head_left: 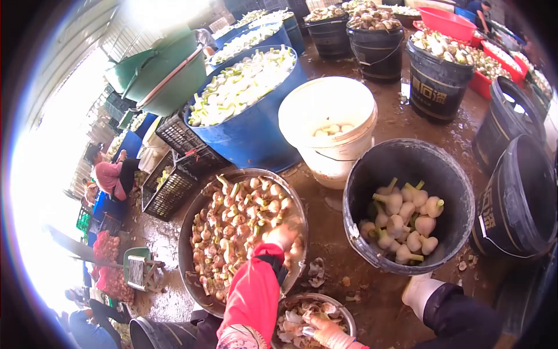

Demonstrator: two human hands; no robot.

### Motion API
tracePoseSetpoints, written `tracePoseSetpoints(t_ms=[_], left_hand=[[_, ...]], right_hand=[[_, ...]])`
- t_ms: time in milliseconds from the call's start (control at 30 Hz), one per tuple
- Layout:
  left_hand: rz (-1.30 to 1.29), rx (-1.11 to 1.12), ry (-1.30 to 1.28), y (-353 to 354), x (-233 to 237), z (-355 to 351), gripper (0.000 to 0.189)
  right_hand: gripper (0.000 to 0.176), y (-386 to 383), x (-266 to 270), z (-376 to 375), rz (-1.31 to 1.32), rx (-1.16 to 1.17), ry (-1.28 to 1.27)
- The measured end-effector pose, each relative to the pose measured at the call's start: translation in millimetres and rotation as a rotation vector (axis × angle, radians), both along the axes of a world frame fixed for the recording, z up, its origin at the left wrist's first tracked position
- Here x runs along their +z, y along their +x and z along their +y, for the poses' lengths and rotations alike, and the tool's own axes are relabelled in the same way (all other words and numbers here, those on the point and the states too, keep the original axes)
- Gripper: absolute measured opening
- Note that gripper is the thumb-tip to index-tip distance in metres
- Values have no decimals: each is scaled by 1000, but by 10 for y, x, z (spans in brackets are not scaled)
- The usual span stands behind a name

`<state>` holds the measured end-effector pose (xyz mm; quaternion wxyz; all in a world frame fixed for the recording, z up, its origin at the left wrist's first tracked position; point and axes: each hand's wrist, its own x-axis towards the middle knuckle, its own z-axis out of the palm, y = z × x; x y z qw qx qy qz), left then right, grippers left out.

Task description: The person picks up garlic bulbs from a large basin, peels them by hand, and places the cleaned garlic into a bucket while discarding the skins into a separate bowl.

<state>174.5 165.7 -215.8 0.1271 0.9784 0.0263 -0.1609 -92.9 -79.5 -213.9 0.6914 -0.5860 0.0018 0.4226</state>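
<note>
My left hand (282,235), in a red sleeve, reaches into a wide metal basin (185,256) of unpeeled garlic bulbs (232,218). Its fingers are blurred, so any grip is hidden. My right hand (328,334) is closed over a smaller metal bowl (350,320) of garlic skins (290,320), with a small pale item at its fingertips that I cannot make out. To the right, a black bucket (354,174) holds several peeled white garlic bulbs (407,215) with short green stems.
Behind stand a white bucket (325,154) with some garlic, a blue tub (244,136) full of garlic and black buckets (436,87). Two empty black buckets (511,203) lean at right. Black crates (168,192) and a seated person (110,174) are at left.
</note>
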Motion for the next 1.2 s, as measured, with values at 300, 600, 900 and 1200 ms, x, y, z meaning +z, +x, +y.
tracePoseSetpoints(t_ms=[300,600,900,1200], left_hand=[[305,566,-721,-998,828,-297,38],[-53,838,-1981,-2998,1353,-737,53],[-249,410,-960,-3506,1304,-1273,58],[-355,1236,-1967,-3433,1501,-1414,62]], right_hand=[[40,-31,39,-85,263,188,-161],[37,245,850,-166,-4,-138,54],[38,35,870,-202,182,-75,140],[34,-10,907,-178,-183,-137,109]])
